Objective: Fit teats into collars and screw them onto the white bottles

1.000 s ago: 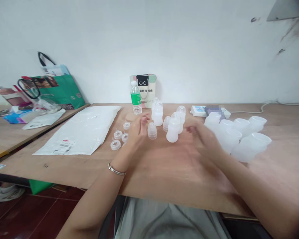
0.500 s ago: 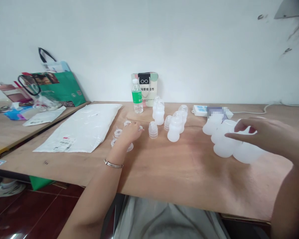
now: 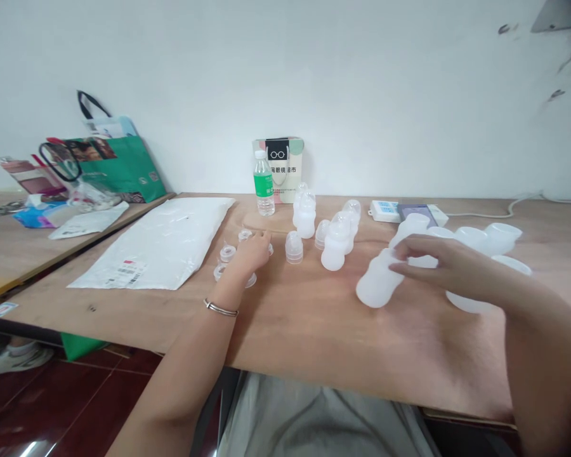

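Note:
My right hand is shut on a translucent white bottle body, held tilted just above the wooden table. More open bottle bodies lie behind that hand. My left hand rests palm down with curled fingers on a cluster of small nipple rings; whether it grips one is hidden. Between the hands stand a loose nipple piece and assembled small bottles.
At the back stand a green-labelled water bottle and a small paper bag. A white plastic mailer lies left. A white box and a cable are at the back right. A green bag sits on the neighbouring table.
My right hand went right to the pile of bottle bodies, closed on one and brought it back toward the middle. My left hand dropped from mid-air onto the nipple rings.

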The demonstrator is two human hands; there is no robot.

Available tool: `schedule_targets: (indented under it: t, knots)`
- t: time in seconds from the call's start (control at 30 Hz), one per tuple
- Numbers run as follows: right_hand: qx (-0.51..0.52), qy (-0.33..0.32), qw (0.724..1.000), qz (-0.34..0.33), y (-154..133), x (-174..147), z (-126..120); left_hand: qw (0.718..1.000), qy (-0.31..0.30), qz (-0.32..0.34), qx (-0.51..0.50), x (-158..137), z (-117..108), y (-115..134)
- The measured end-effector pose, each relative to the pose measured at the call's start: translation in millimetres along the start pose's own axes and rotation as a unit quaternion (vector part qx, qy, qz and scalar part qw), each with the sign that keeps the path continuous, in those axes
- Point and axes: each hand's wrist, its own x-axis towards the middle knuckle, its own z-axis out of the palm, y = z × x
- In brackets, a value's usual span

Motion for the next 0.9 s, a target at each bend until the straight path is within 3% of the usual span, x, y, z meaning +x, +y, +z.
schedule_targets:
  t: [0.13, 0.37, 0.47, 0.6, 0.7, 0.8, 0.9]
  knots:
    - [0.058, -0.005, 0.995, -0.081, -32.8, 4.7, 17.6, 1.0, -0.012, 0.008, -0.006, 1.1, 0.0, -1.7]
    - [0.188, 0.05, 0.969, -0.15, -45.9, 10.8, 81.6, 1.0, 0.002, 0.021, -0.023, -2.1, 0.6, -1.4]
    - [0.214, 0.056, 0.966, -0.135, -49.9, 10.7, 94.3, 0.998, 0.04, 0.015, -0.036, -6.1, -4.1, 0.3]
    - [0.218, 0.047, 0.973, -0.065, -47.5, 13.6, 95.4, 0.988, 0.135, 0.004, -0.074, -10.9, -14.5, 7.0]
    - [0.195, 0.001, 0.98, -0.035, -43.1, 16.3, 96.2, 0.959, 0.24, 0.036, -0.148, -13.1, -20.9, 15.0]
    - [0.228, -0.005, 0.972, -0.05, -42.8, 16.3, 100.7, 0.906, 0.326, 0.102, -0.248, -16.0, -24.5, 22.8]
    - [0.266, 0.022, 0.961, -0.073, -47.6, 13.6, 104.3, 0.884, 0.308, 0.155, -0.314, -20.6, -26.6, 29.1]
